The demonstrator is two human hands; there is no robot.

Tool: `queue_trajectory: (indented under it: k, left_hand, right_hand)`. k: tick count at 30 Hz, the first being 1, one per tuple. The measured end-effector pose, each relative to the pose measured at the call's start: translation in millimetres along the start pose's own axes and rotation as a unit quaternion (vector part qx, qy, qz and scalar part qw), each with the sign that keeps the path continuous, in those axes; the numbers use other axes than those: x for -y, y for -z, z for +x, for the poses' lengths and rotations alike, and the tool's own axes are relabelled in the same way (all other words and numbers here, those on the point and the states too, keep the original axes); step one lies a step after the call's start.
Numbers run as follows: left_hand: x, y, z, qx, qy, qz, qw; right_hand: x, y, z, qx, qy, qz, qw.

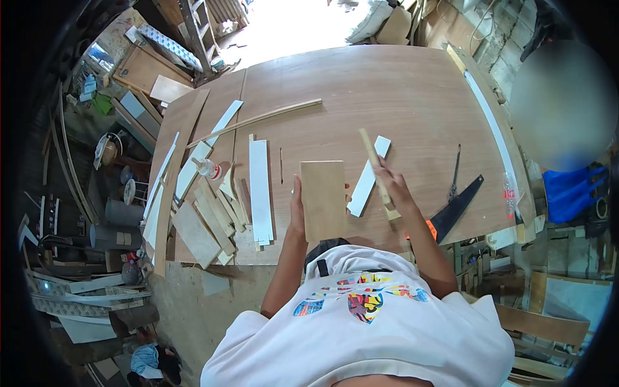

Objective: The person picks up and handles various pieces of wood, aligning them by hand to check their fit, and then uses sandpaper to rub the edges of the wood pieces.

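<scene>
My left hand is wrapped round a flat rectangular wooden panel, thumb along its left edge and fingertips showing at its right edge. The panel is held up in front of my body at the table's near side. In my right hand is a narrow wooden strip, tilted, with its far end leaning left. Below and behind that strip, a white-faced board lies on the table. A hand saw with an orange-marked handle rests just right of my right hand, beside a thin dark tool.
The brown table spreads ahead. Left of me lie a long white board, a thin dark stick, a white bottle and a heap of wood offcuts. A clear plastic bottle is near the right edge. Someone's blurred head appears at right.
</scene>
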State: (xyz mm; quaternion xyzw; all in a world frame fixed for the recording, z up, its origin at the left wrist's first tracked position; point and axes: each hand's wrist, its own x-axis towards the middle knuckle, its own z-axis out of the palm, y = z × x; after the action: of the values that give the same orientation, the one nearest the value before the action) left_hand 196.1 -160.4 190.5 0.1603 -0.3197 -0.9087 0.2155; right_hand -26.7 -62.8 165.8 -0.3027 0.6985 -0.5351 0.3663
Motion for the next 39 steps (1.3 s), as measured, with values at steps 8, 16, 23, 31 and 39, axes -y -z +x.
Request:
queue_trajectory:
  k: [8, 16, 23, 31, 39]
  left_hand:
    - [12.9, -22.5, -16.0, 0.030, -0.022, -0.205, 0.978]
    - [45.5, 1.3, 4.8, -0.082, -0.171, 0.436, 0.880]
    - [61.5, -58.7, 5.4, 0.018, -0.283, 0.600, 0.748]
    - [58.8, -60.4, 4.8, -0.006, -0.280, 0.653, 0.704]
    - [60.2, -74.1, 11.4, -0.010, -0.269, 0.703, 0.658]
  right_hand:
    - [-45.3, 36.5, -59.6, 0.072, -0.242, 0.390, 0.886]
    - [-0.2, 32.5, -96.1, 0.075, -0.100, 0.264, 0.956]
    - [85.3, 40.2, -92.3, 0.154, 0.046, 0.177, 0.971]
    - [56.4, 43.7, -83.5, 0.212, -0.104, 0.295, 0.926]
    - [61.6, 66.4, -89.7, 0.216, -0.205, 0.366, 0.882]
